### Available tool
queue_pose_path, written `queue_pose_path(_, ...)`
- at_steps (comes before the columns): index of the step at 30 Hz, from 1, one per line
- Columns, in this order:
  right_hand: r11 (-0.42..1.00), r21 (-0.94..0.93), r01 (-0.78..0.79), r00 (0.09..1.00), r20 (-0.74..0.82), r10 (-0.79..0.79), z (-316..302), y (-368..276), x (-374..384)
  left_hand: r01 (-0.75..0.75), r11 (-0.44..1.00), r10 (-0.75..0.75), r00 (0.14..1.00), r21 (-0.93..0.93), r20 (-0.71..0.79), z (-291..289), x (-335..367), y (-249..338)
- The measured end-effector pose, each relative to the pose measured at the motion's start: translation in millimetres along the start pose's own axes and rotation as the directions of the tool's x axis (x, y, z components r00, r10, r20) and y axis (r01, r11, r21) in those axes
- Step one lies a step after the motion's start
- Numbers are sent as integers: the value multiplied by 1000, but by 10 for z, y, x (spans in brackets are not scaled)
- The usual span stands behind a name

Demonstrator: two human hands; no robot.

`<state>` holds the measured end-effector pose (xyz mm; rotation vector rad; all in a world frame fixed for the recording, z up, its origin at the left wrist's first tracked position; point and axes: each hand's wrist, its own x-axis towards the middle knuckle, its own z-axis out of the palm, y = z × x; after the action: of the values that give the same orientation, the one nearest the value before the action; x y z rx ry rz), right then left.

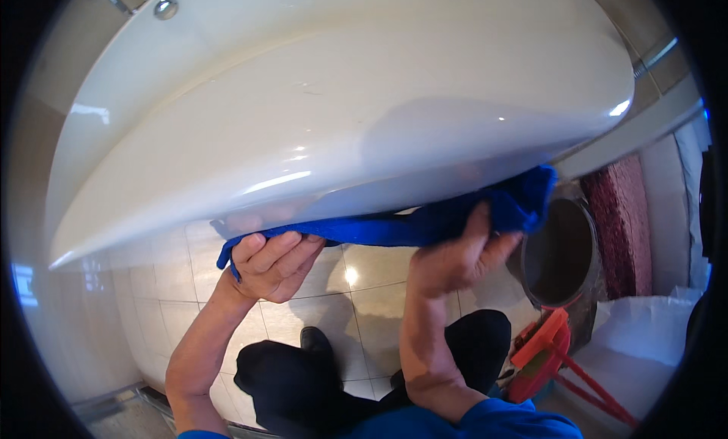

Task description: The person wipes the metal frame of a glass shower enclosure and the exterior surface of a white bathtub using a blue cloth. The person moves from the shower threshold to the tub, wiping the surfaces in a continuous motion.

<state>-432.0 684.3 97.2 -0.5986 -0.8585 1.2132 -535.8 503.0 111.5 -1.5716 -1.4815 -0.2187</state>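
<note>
two bare hands work here: the left hand (pixel 279 263), at eight o'clock, curls its fingers around one end of a blue cloth (pixel 379 230); the right hand (pixel 462 257), at four, slightly blurred, grasps the other. the single cloth stretches between them near the middle, along the lower edge of one white basin (pixel 364 98) filling twelve o'clock, which carries one round metal fitting (pixel 166 8) toward half past ten. the step in hand looks like wiping that edge; the next stroke probably calls for firm holds and the cloth pressed to the curve. below, on the tiled floor (pixel 387 287), one black shoe (pixel 316 342) shows clearly toward half past six, one grey bucket (pixel 560 249) past three, one red plastic tool (pixel 540 339) before five.
</note>
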Motion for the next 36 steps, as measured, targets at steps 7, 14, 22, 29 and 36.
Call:
queue_pose_path(7, 994, -102, 48, 987, 157, -32, 81, -378, -44, 126, 988, -124, 992, 92, -30, -237, 404, -162)
queue_pose_path(14, 884, -97, 458, 830, 402, -386, 304, -506, -123, 456, 855, -404, 884, 248, -236, -467, 251, -316)
queue_pose_path(22, 710, -6, 704, 519, 687, -509, 591, -705, -543, 710, 692, -622, 677, 129, -393, -543, -395, -331)
queue_pose_path(29, 895, 62, 442, 819, 379, -431, 486, -521, -266, 734, 679, -662, 631, 33, -405, -507, -122, -198)
queue_pose_path(36, 750, -21, 661, 507, 750, -426, 539, -671, -897, 703, 710, -655, 683, 44, -324, -627, -345, -166)
